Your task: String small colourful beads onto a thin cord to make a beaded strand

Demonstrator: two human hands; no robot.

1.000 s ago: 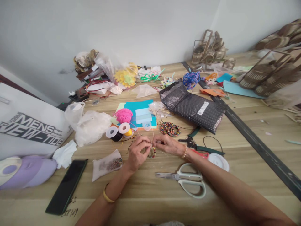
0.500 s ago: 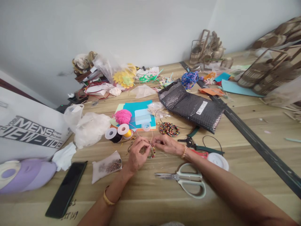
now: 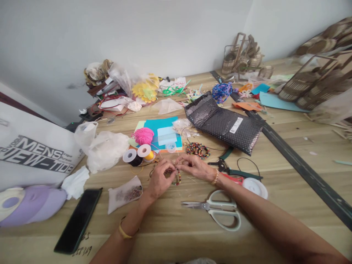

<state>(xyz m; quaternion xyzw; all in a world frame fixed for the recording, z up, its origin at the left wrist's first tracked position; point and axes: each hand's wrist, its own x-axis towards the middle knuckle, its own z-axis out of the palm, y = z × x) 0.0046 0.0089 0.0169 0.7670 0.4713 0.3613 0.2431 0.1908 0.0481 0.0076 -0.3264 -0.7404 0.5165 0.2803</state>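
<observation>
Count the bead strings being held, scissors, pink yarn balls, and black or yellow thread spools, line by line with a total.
Bead string held: 1
Scissors: 1
Pink yarn ball: 1
Black spool, yellow spool: 2
Total: 5

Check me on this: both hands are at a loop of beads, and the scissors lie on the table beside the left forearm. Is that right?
Not quite: the head view shows the scissors beside the right forearm. The left hand and right hand are at the beads, and the scissors do lie on the table.
</observation>
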